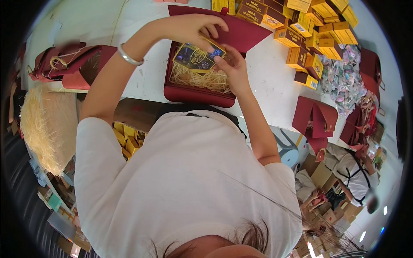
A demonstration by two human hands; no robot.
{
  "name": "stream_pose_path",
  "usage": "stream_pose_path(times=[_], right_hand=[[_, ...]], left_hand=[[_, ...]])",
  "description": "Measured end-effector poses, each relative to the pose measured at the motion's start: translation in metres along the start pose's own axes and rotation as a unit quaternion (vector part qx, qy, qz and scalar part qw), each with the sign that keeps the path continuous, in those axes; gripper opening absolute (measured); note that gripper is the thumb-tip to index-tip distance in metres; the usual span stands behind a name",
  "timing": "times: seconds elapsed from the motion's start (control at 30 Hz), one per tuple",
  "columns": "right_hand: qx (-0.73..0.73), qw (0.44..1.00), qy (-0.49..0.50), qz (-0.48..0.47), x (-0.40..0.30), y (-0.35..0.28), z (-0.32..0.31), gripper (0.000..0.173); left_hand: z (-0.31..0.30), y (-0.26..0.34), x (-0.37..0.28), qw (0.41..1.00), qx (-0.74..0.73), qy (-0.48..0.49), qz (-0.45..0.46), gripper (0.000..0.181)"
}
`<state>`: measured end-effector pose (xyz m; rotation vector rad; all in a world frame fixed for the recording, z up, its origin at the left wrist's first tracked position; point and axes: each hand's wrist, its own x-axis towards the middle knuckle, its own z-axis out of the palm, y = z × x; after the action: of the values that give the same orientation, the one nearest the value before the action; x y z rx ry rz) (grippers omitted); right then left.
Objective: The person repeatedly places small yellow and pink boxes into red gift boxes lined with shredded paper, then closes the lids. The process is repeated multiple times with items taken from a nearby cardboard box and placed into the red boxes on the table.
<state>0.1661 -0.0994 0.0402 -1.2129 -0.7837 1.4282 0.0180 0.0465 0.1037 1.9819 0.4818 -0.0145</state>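
Observation:
A flat dark blue box with gold edges and printing (195,58) is tilted over the left part of an open dark red gift box (200,96). My right hand (237,72) grips its right corner, thumb on top and fingers behind. Above it is my left hand (196,30), wearing a bracelet at the wrist; the thumb overlaps the blue box's upper edge while the other fingers are spread apart. Pale shredded filler (196,77) lines the gift box. Its red lid (248,32) is folded back on the white table (267,87).
Yellow and brown cartons (303,24) are heaped at the back right, beside shiny clear-wrapped packets (342,77). More red gift boxes (314,117) stand right and left. Straw-like filler (38,129) bulges at the left. Below the table edge are gold packets (130,138). Another person (350,174) is at right.

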Motion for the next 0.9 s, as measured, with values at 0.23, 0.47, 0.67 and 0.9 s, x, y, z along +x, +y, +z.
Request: stream_pose_path(times=[0.23,0.47,0.67,0.9], right_hand=[[0.262,0.959,-0.018,0.105,-0.016,0.021,0.011,0.039],[-0.192,0.977,-0.083,0.041,0.017,0.053,-0.001,0.035],[-0.124,0.986,-0.040,0.108,0.037,0.094,0.000,0.046],[-0.242,0.959,-0.047,0.137,0.051,0.091,0.009,0.042]], left_hand=[[0.004,-0.017,-0.032,0.998,-0.023,0.031,-0.055,0.062],[0.015,-0.040,-0.031,0.999,-0.003,0.052,-0.001,0.034],[0.015,-0.058,-0.043,0.957,0.057,0.285,-0.001,0.025],[0.057,-0.092,-0.045,0.876,0.128,0.462,0.051,0.035]])
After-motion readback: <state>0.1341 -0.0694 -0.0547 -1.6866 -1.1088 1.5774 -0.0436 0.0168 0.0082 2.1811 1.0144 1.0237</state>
